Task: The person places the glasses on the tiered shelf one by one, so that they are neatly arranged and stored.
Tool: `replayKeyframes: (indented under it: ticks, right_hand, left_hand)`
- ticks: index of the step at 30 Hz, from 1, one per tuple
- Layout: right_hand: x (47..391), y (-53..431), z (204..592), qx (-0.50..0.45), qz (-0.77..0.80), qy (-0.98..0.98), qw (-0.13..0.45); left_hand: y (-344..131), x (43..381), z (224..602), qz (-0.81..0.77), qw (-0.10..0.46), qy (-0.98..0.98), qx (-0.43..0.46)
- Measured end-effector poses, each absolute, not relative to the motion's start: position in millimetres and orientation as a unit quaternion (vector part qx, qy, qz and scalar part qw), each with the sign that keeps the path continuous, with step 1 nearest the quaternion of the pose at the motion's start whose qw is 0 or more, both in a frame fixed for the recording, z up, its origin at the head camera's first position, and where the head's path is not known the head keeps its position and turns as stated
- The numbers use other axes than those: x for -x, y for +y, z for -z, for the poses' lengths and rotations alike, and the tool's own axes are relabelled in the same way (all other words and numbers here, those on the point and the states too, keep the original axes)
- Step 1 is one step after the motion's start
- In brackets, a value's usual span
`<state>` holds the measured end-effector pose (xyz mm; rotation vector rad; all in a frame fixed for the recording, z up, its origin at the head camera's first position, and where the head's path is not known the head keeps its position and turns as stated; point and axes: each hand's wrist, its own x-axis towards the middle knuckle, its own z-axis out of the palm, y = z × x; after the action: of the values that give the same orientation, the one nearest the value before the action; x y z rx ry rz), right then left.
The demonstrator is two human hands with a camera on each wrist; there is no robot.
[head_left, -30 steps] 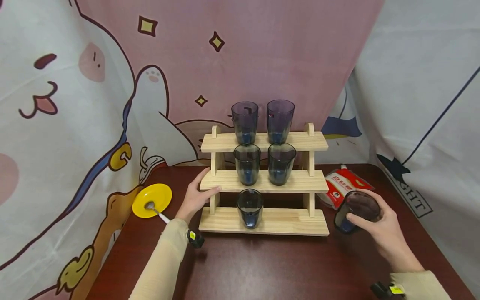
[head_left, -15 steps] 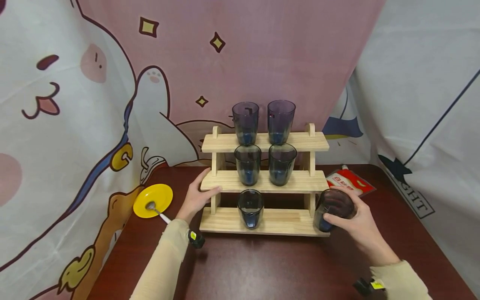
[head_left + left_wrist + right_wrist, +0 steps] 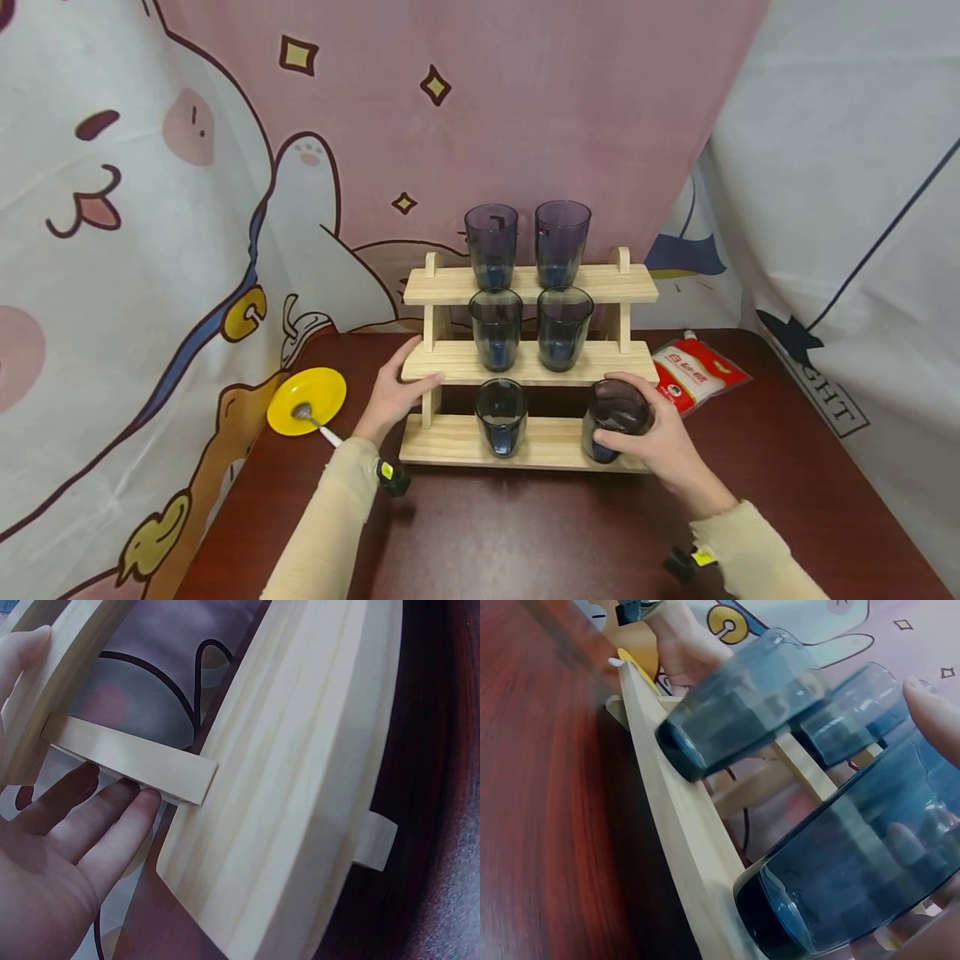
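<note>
A three-tier wooden display stand (image 3: 442,440) stands mid-table. My left hand (image 3: 392,398) holds its middle tier at the left end; in the left wrist view the fingers (image 3: 120,836) lie against the upright (image 3: 135,754) and the thumb over the board. My right hand (image 3: 670,450) grips a dark tinted drinking glass (image 3: 613,408) around its side, upright at the right part of the bottom tier. In the right wrist view the base of that glass (image 3: 840,870) is right at the board. Left of it on the same tier stands a matching glass (image 3: 501,421).
Two glasses (image 3: 495,329) stand on the middle tier, two purplish ones (image 3: 491,242) on the top tier. A red and white pouch (image 3: 697,367) lies right of the stand. At left is a yellow plate (image 3: 322,387) with a white-handled spoon (image 3: 327,435). Printed cloth (image 3: 570,100) hangs behind.
My right hand has carried the glass leftward from beside the stand to over the bottom tier, uncovering the pouch. The left hand has stayed on the middle tier.
</note>
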<state>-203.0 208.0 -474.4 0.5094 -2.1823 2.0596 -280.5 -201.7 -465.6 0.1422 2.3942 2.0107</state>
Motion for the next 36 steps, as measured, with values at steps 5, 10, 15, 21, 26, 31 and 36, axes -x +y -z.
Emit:
replayKeyframes:
  ticks: [5,10,15,21,26,31,36]
  right_hand:
    - [207.1,193.6,476.5,-0.178,-0.667,-0.723,0.039]
    - [210.9,181.2,479.1,-0.183,-0.669,-0.72,0.027]
    - [215.2,171.4,479.8,-0.189,-0.663,-0.724,0.023]
    - [214.9,162.6,477.3,-0.188,-0.664,-0.724,0.013]
    - [214.0,158.5,476.5,-0.187,-0.668,-0.72,0.006]
    - [214.7,159.9,476.9,-0.195,-0.667,-0.719,0.003]
    - [212.8,173.0,475.1,-0.2,-0.638,-0.744,0.011]
  left_hand:
    - [-202.0,280.2,465.7,-0.644,0.005,0.763,-0.048]
    - [-202.5,282.0,468.1,-0.648,0.007,0.76,-0.049]
    - [-206.1,293.5,483.6,-0.646,0.01,0.762,-0.04]
    - [-207.2,298.8,493.9,-0.646,0.004,0.763,-0.042]
    - [-207.1,297.8,494.4,-0.646,-0.003,0.761,-0.05]
    - [-206.1,297.5,494.2,-0.648,-0.007,0.76,-0.053]
    - [-203.8,297.1,494.8,-0.644,-0.012,0.763,-0.051]
